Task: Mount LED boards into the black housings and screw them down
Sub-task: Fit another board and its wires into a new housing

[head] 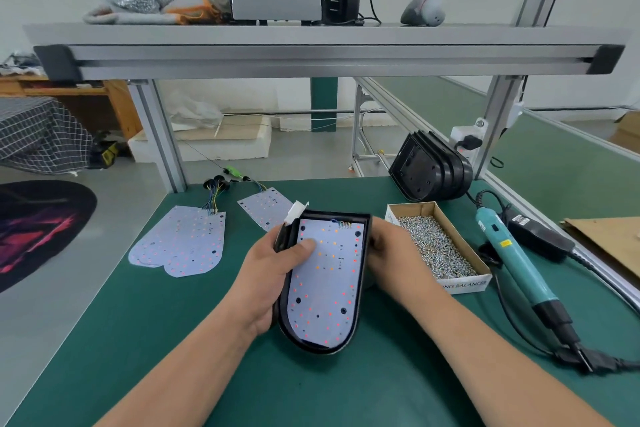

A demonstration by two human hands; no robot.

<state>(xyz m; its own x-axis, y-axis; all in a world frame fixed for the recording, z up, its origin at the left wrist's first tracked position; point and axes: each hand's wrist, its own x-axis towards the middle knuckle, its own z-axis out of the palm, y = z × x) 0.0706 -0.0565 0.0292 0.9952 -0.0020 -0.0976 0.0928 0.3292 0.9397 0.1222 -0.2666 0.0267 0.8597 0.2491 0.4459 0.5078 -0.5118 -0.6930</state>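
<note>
Seating step. LED board (329, 281) lies inside the black housing (318, 347), which is held just over the desk (173, 340). Both hands are clamped on it: left hand (273, 274) grips the left edge with its thumb pressing on the board, right hand (388, 246) wraps the right edge. No screws in yet, as far as I can see. Next, I'd say, press the board flat and line up the holes, then the right hand must let go for the box of screws (465, 284) and the screwdriver (512, 253), both lying just to the right. Spare boards (180, 243) wait on the left.
</note>
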